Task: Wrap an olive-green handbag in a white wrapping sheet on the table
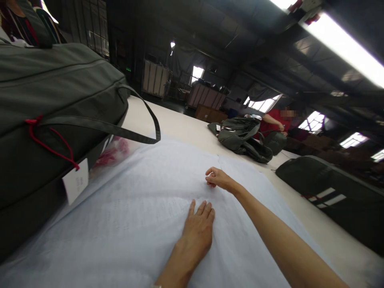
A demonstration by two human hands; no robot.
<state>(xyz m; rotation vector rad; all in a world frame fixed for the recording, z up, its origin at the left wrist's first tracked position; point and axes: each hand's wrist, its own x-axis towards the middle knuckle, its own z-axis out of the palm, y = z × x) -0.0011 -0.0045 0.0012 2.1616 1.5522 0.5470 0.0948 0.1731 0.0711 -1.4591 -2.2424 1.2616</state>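
Note:
A large pale, thin sheet (135, 208) with faint printed lines lies spread over the table, slightly wrinkled. My left hand (198, 230) rests flat on it, palm down, with the fingers stretched out. Just beyond, my right hand (221, 180) is at the sheet with its fingers curled together; whether a bit of the sheet is pinched in them is hidden. To the left stands a big dark green bag (60, 100) with a strap loop (153, 120) sticking out. A white tag (76, 182) hangs from it on a red cord (51, 146).
Red material in clear plastic (112, 152) lies beside the left bag. Dark green bags (237, 134) sit farther along the white table (177, 124), and another striped bag (333, 192) is at right. A person in red (274, 122) handles a bag across the table.

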